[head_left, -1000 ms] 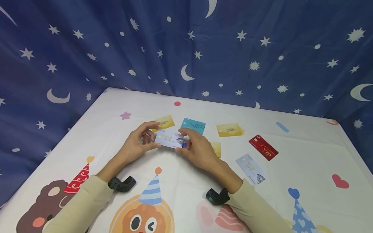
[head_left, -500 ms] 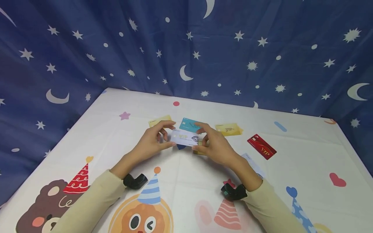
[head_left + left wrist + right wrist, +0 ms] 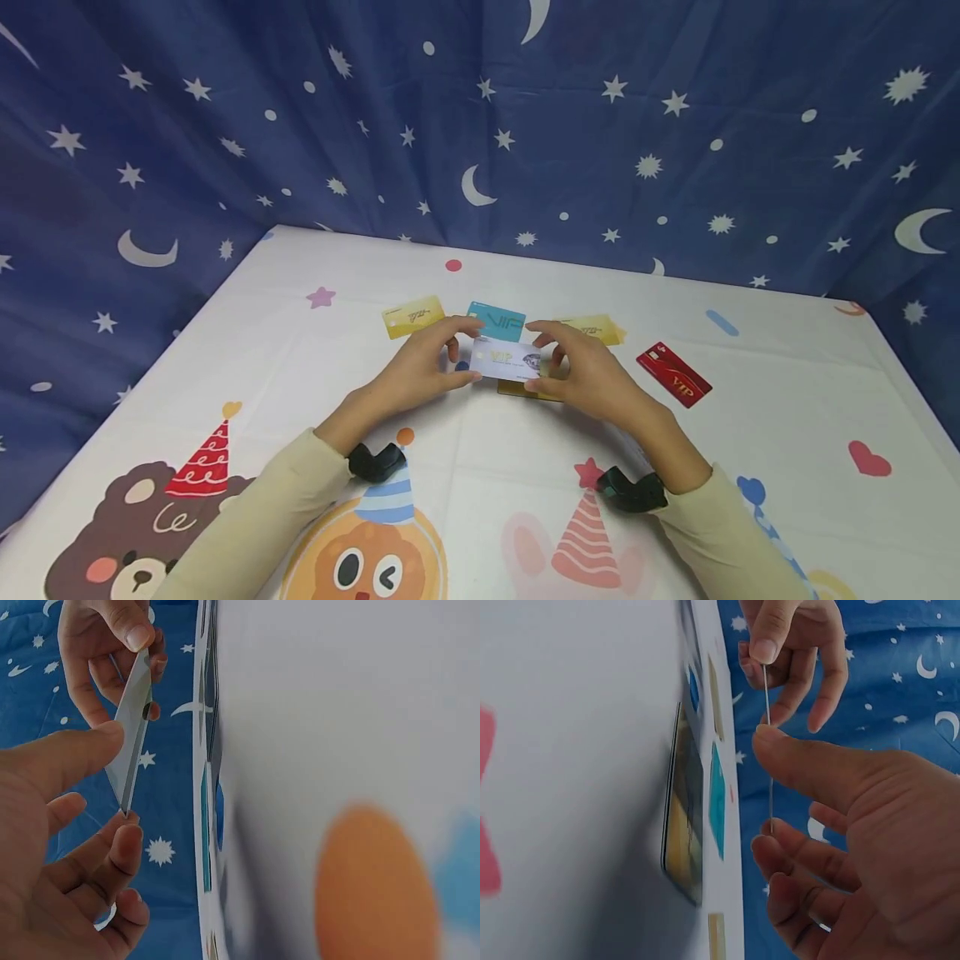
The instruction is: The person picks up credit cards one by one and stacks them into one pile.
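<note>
A silver-white VIP card hangs above the table between both hands. My left hand pinches its left end with thumb and fingertips. At the other end my right hand pinches it in the same way. In the left wrist view the card is seen at a slant, well off the tabletop. Edge-on, it is a thin line in the right wrist view. A gold card lies on the table below it, partly covered in the head view.
Behind the hands lie a teal VIP card, a yellow card to its left and another yellow card to its right. A red VIP card lies farther right. A blue starry curtain rises behind the patterned tablecloth.
Both hands have moved right together with the silver-white card, from in front of the left yellow card to over the gold one. The right forearm now largely hides a second silver card.
</note>
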{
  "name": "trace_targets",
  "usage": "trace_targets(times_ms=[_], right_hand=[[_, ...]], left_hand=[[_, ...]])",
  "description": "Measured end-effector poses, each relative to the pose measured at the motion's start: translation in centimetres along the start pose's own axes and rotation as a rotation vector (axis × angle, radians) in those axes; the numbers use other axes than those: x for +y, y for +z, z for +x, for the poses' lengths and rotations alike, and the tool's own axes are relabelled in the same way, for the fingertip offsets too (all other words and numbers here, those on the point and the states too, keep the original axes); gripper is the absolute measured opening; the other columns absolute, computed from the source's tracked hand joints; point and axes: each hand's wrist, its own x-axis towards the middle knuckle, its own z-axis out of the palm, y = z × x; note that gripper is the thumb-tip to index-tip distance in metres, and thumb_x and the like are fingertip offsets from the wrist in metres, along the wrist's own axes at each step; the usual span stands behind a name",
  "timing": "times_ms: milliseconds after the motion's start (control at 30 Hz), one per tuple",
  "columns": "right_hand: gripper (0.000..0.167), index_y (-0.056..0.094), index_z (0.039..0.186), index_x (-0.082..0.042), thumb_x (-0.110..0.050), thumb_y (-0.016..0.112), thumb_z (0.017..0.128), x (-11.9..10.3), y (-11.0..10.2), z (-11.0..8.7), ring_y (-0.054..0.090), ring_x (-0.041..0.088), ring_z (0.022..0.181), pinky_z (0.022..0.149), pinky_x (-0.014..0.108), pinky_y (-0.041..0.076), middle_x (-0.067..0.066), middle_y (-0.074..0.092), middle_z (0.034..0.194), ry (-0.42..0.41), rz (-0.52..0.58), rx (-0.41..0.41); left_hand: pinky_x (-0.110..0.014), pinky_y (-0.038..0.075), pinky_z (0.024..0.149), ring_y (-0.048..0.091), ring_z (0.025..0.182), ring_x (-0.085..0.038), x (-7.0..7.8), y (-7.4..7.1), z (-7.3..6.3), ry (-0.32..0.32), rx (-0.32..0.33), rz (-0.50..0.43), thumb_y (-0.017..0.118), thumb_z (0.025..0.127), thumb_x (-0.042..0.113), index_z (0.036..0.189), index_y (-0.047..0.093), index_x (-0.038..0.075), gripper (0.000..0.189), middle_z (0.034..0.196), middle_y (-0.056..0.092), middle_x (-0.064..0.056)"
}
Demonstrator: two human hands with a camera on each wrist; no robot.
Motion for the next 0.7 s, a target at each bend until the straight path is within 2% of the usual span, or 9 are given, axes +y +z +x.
trace_targets(times_ms=[167,367,500,700], right_hand=[[0.074,0.048,0.139,-0.017,-0.028,0.083,0.075,0.9,-0.4,-0.4,0.055,0.02,0.091,0.061,0.03,0.045,0.002,0.061,0.116,0.024,-0.057,-0.009],[0.071,0.053,0.135,-0.015,-0.029,0.084,0.073,2.1,-0.9,-0.8,0.054,0.02,0.094,0.072,0.034,0.048,0.001,0.061,0.114,-0.004,-0.097,-0.037],[0.069,0.056,0.132,-0.015,-0.027,0.086,0.071,2.7,-1.1,-0.9,0.055,0.021,0.096,0.078,0.038,0.049,0.001,0.06,0.115,-0.035,-0.112,-0.051],[0.064,0.059,0.128,-0.017,-0.026,0.086,0.07,3.4,-1.0,-1.1,0.055,0.02,0.094,0.08,0.04,0.048,0.001,0.061,0.111,-0.026,-0.109,-0.053]], left_hand=[[-0.029,0.038,0.06,0.051,0.072,-0.025,0.7,0.7,0.8,-0.031,-0.038,0.019,0.079,0.079,0.014,0.133,0.051,0.009,0.061,0.089,0.057,-0.006],[-0.028,0.04,0.065,0.051,0.074,-0.023,1.1,1.8,1.5,-0.09,-0.083,-0.023,0.08,0.078,0.015,0.132,0.052,0.012,0.06,0.107,0.06,-0.001],[-0.028,0.04,0.066,0.051,0.074,-0.022,1.1,2.5,1.7,-0.11,-0.085,-0.052,0.081,0.077,0.015,0.132,0.052,0.012,0.062,0.111,0.06,0.0],[-0.028,0.038,0.066,0.047,0.074,-0.018,0.9,3.4,1.6,-0.098,-0.067,-0.05,0.082,0.076,0.016,0.132,0.052,0.011,0.063,0.111,0.06,-0.001]])
